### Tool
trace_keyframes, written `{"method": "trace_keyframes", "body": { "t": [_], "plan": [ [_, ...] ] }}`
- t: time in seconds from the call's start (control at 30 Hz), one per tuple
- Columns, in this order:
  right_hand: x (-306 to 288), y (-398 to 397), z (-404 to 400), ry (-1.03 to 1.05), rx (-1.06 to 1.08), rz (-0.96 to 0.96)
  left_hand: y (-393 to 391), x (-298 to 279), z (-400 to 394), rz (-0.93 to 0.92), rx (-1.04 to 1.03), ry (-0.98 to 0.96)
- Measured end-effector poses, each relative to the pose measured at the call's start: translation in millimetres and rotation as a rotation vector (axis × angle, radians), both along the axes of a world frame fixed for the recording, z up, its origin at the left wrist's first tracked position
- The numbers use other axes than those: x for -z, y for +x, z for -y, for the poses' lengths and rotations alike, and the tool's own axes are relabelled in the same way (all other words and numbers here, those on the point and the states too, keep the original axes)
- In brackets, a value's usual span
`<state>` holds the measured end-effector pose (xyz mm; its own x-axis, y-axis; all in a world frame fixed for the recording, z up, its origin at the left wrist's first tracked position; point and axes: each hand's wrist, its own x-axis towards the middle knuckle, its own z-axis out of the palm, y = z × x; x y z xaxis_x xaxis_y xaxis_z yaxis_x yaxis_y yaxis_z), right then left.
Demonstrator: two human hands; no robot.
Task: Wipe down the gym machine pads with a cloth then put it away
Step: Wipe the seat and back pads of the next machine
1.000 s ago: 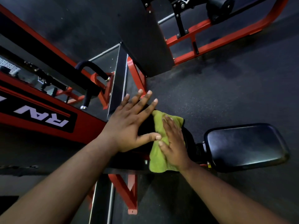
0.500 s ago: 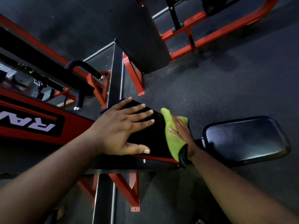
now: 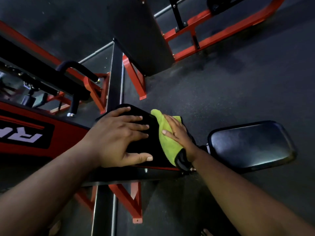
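Far left: red machine frame (image 3: 68, 138) w/ white lettering, black handle (image 3: 76, 68) above it. My left hand (image 3: 119, 138) lies flat on the small black pad (image 3: 155, 150), fingers straight & spread, thumb along the pad's near edge, gripping nothing. Just right of it, the green cloth (image 3: 167, 145) is draped over the pad's right edge, running from far corner to near corner. My right hand (image 3: 177, 133) presses on the cloth, fingers straight & together, thumb out toward the left hand; palm is against the cloth, not curled round it. Hands are close but apart. Further right, well clear of the cloth, a bigger black seat pad (image 3: 252, 143) over dark floor (image 3: 221, 82).
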<state>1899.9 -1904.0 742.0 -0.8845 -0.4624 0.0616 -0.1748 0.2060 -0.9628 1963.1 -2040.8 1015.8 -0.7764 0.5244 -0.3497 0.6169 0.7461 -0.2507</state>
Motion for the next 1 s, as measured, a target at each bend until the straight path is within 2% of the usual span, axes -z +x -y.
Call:
{"method": "trace_keyframes", "body": {
  "t": [0.1, 0.2, 0.33, 0.43, 0.53, 0.63, 0.7, 0.77, 0.83, 0.9, 1.0],
  "plan": [
    [33, 2, -17, 0.000, 0.085, 0.086, -1, 1, 2, -0.004, 0.000, 0.006],
    [52, 20, -18, -0.038, 0.297, 0.344, -1, 2, 1, -0.005, -0.029, 0.015],
    [96, 46, -18, -0.161, 0.304, 0.537, 0, 0, -1, -0.023, -0.056, 0.025],
    [65, 71, -11, -0.192, 0.318, 0.607, 1, -1, -3, -0.022, -0.080, 0.025],
    [-9, 82, 2, -0.154, 0.314, 0.502, 2, -2, -6, -0.037, -0.099, 0.035],
    [-74, 93, 21, -0.053, 0.316, 0.273, 6, -1, -8, -0.090, -0.106, 0.048],
    [-92, 103, 24, -0.072, 0.301, 0.111, 8, 1, -9, -0.114, -0.112, 0.049],
    [-73, 107, 13, -0.105, 0.276, -0.067, 8, 1, -10, -0.109, -0.117, 0.035],
    [-26, 107, -3, -0.127, 0.250, -0.174, 7, 0, -10, -0.083, -0.131, 0.013],
    [34, 103, -16, -0.119, 0.245, -0.116, 5, 0, -9, -0.067, -0.134, 0.006],
    [88, 86, -29, -0.080, 0.232, 0.200, 4, 0, -8, -0.068, -0.135, 0.006]
  ]
}}
